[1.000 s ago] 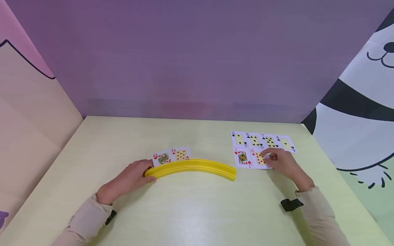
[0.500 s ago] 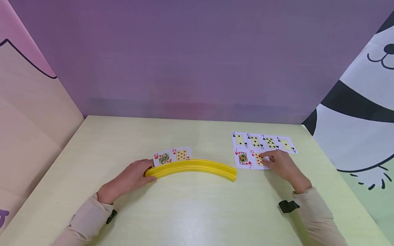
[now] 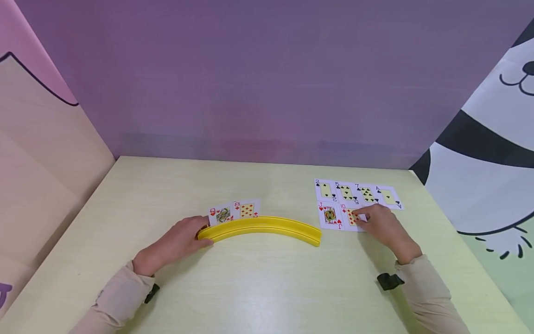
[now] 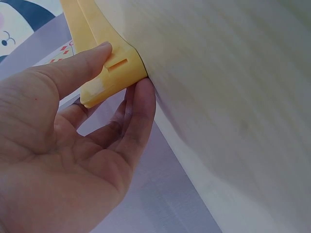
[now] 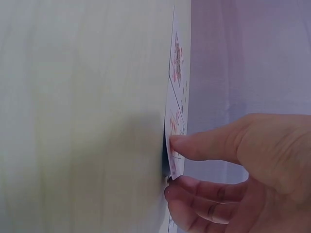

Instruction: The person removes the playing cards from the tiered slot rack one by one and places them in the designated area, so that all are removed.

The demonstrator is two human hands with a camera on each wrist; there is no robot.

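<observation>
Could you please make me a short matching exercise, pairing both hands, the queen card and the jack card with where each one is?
Things
1. Left hand
2. Right hand
3. Queen card
4. Jack card

Places
A. Lying on the table, left of the ten card
B. Gripping one end of the yellow holder
C. Beside the eight card
D. Pinching the ten card

Pairs: 1-B, 2-D, 3-C, 4-A

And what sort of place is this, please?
Probably an indoor play corner or a small recording set-up: a pale table in front of a plain purple backdrop, with a large black-and-white cartoon animal on the wall at the picture's right.
</observation>
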